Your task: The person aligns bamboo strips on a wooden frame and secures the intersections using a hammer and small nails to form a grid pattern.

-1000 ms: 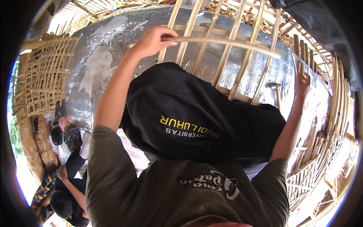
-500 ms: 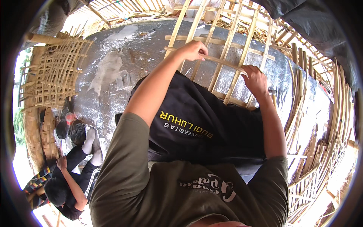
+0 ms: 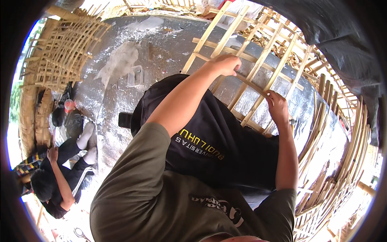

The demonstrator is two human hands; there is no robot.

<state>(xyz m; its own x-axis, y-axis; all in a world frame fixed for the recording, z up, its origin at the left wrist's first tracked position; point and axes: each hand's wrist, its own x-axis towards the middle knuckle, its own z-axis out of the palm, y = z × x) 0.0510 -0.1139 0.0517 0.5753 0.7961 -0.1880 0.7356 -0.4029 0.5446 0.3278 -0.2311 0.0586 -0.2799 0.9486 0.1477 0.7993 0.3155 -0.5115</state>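
Observation:
A lattice of pale bamboo slats (image 3: 263, 59) lies in front of me, its long slats running away from me over crosswise strips. Across it runs a bamboo strip (image 3: 252, 84), held between my two hands. My left hand (image 3: 226, 64) is closed on the strip toward its left part, knuckles up. Farther right and nearer to me, my right hand (image 3: 278, 105) pinches the strip with thumb and fingers. Black cloth (image 3: 238, 149) with yellow and white lettering covers my lap and reaches the lattice's near edge.
Silvery sheeting (image 3: 161, 52) covers the floor. At left stand a woven bamboo panel (image 3: 64, 54) and a seated person (image 3: 60, 173). A black rectangular object (image 3: 125, 120) lies beside the cloth. Several loose bamboo strips (image 3: 312, 137) lie at right. Dark plastic (image 3: 338, 36) hangs at upper right.
My view has turned a little, so the lattice appears farther right and lower. Both hands keep hold of the strip, which now lies closer against the long slats.

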